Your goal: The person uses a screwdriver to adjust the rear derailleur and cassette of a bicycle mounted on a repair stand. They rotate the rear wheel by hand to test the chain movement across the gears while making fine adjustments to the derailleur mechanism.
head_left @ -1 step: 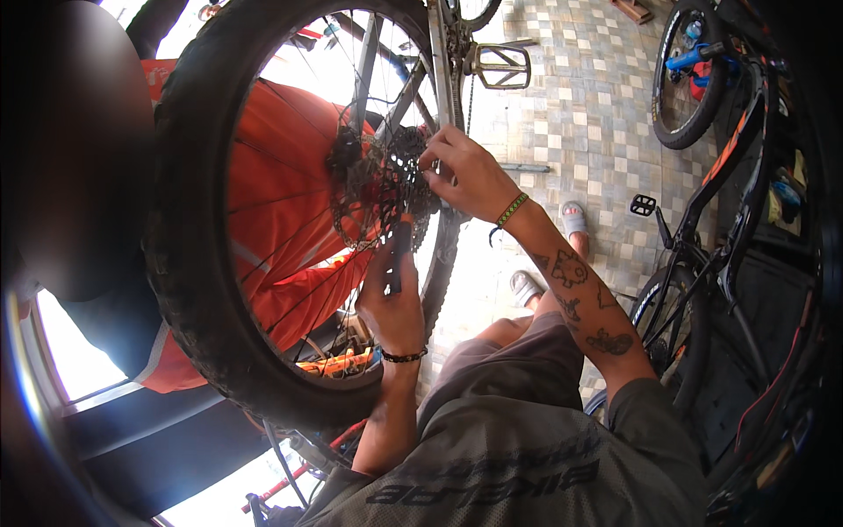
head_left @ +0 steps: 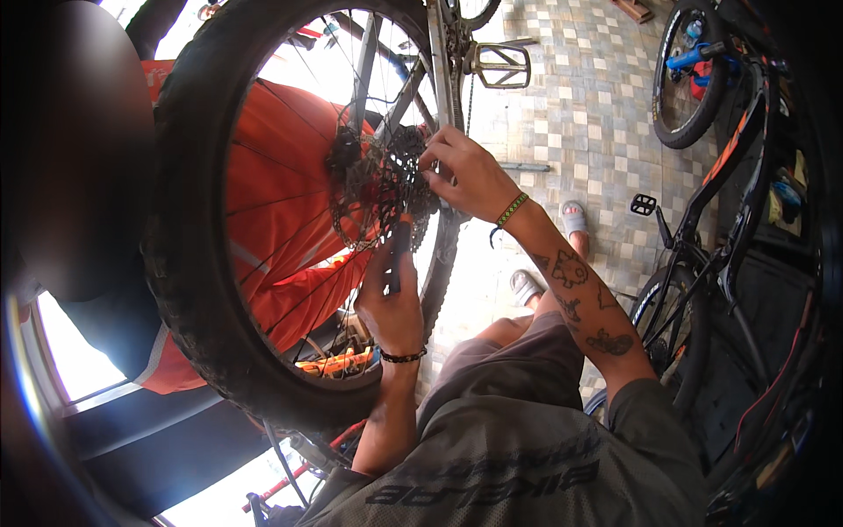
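A bicycle wheel with a thick knobby tyre stands upright in front of me, on a frame with a flat pedal. My left hand reaches up below the hub and is closed on a dark tool handle with an orange end, beside the sprockets. What the tool's tip touches is hidden. My right hand is at the right side of the cassette, its fingers curled and pinched against the dark parts there. Whatever sits between those fingertips is too small to make out.
Behind the wheel is another person in an orange top, very close to the spokes. A black and orange bicycle stands along the right. Bike parts lie below the wheel at the left. Feet in grey sandals rest on the tiled floor.
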